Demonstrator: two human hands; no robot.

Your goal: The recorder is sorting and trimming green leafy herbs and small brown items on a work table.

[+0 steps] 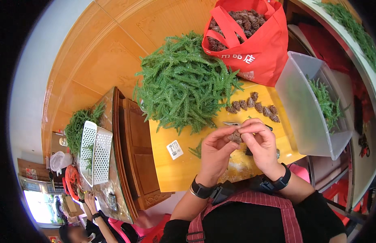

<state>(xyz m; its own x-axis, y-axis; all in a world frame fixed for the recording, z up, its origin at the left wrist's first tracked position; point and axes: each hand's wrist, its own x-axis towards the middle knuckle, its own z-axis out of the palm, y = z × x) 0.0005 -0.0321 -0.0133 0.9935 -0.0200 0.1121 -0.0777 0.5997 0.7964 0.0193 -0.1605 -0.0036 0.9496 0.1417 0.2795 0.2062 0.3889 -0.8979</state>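
My left hand [217, 150] is closed round a small brown pine cone [235, 137], held just above the yellow table [167, 172]. My right hand [261, 146] pinches at the same cone from the other side, its fingertips meeting those of the left. Several loose pine cones [259, 107] lie in a short row beyond my hands. Between that row and my fingers shows the metal tip of a tool [229, 123], the rest of it partly covered by my hands. A green artificial sprig [196, 150] rests by my left hand.
A big heap of artificial green branches [184, 81] covers the table's far left. Behind stands a red bag [257, 60] full of pine cones. A translucent plastic bin [305, 113] holds greenery at right. Leftward, a person [90, 222] works near a white perforated basket [101, 156].
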